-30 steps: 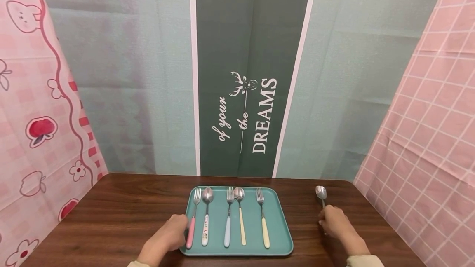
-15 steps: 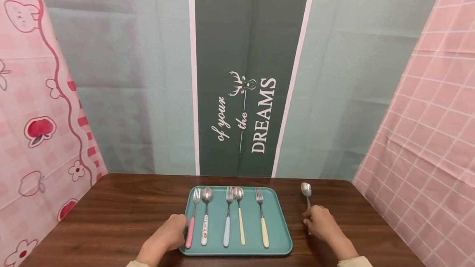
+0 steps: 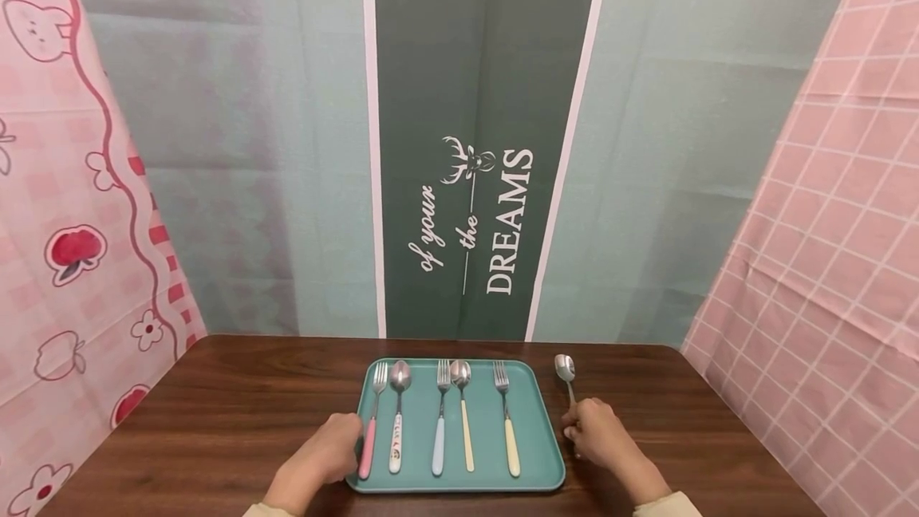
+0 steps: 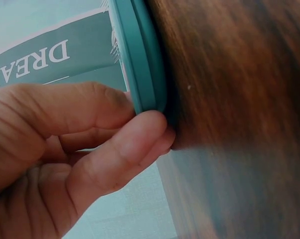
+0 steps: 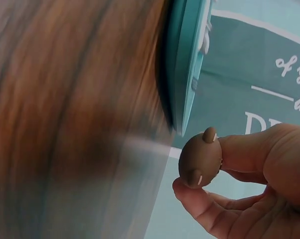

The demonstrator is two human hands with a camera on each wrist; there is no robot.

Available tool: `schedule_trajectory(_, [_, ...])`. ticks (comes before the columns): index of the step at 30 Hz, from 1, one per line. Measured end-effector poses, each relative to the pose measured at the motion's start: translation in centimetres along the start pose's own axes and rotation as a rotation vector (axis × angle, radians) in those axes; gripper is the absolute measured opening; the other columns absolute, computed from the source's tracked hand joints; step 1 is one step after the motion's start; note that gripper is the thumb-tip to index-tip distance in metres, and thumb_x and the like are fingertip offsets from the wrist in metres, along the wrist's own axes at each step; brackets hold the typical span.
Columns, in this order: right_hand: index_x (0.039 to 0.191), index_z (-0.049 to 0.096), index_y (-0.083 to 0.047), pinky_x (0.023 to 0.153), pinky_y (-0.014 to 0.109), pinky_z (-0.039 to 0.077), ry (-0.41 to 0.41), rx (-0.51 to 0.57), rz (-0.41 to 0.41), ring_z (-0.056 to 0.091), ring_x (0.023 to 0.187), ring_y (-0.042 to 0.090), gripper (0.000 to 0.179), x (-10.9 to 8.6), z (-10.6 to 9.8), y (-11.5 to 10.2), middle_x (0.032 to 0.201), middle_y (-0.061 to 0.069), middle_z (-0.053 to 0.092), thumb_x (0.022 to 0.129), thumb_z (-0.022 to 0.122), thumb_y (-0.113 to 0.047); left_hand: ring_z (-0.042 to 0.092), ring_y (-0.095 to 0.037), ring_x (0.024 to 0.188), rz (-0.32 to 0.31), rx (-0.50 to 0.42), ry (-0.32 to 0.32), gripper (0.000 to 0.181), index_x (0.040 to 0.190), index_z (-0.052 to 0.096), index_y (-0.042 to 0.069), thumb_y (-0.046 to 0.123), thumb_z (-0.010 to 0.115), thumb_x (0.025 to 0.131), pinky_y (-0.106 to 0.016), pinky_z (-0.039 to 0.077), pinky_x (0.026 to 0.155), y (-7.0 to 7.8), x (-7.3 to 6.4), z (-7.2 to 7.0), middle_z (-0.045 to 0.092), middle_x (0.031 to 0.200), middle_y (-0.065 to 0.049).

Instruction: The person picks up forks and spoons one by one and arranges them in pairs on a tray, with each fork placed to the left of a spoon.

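My left hand [image 3: 332,449] grips the left rim of a teal tray [image 3: 491,453]; in the left wrist view, the thumb [image 4: 102,102] and fingers pinch that rim. To the right of the tray, my right hand [image 3: 601,435] holds a spoon [image 3: 565,367] by its handle, the metal bowl pointing away from me. That handle ends in a brown rounded knob [image 5: 200,159] with two ear-like bumps, between thumb and fingers. On the tray lie a pink-handled fork [image 3: 369,445], a patterned white spoon [image 3: 396,443], a light-blue fork [image 3: 439,447], a yellow spoon [image 3: 467,441] and a yellow fork [image 3: 512,447].
The tray sits on a dark wooden table [image 3: 237,405]. Behind the far table edge hangs a grey-green cloth [image 3: 488,38] with white lettering. Pink patterned cloth [image 3: 79,182] borders the left side, and pink checked cloth [image 3: 811,230] the right.
My right hand has moved left with the spoon, from the right part of the table to close beside the tray. The left hand stays at the tray's rim.
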State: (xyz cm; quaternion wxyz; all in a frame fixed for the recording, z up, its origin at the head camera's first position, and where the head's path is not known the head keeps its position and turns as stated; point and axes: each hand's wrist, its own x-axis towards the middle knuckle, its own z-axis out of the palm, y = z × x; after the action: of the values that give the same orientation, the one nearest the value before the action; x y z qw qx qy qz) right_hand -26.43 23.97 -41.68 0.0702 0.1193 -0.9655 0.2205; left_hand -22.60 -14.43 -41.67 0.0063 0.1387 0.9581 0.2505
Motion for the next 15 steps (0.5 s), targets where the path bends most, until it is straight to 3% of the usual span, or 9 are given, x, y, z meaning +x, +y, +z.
schedule_trajectory(9, [0.073,0.069,-0.003,0.056,0.03,0.045,-0.031,0.032,-0.081,0.049,0.069,0.016,0.011,-0.2,0.8,-1.4,0.075,0.003,0.064,0.072,0.069,0.007,0.042,-0.02,0.053,0.0,0.02,0.012,0.023,0.066,0.05,0.002,-0.019,0.059,0.061,-0.031,0.038,0.045,0.1,0.1,0.0,0.043,0.06,-0.006])
schedule_trajectory(15, [0.083,0.068,0.009,0.049,0.025,0.047,-0.104,0.119,-0.156,0.056,0.063,0.014,0.008,-0.1,0.9,-2.0,0.083,0.016,0.065,0.075,0.066,0.01,0.043,-0.019,0.051,0.002,0.006,0.007,0.023,0.065,0.05,0.002,-0.019,0.058,0.059,-0.031,0.038,0.043,0.1,0.0,0.0,0.043,0.058,-0.006])
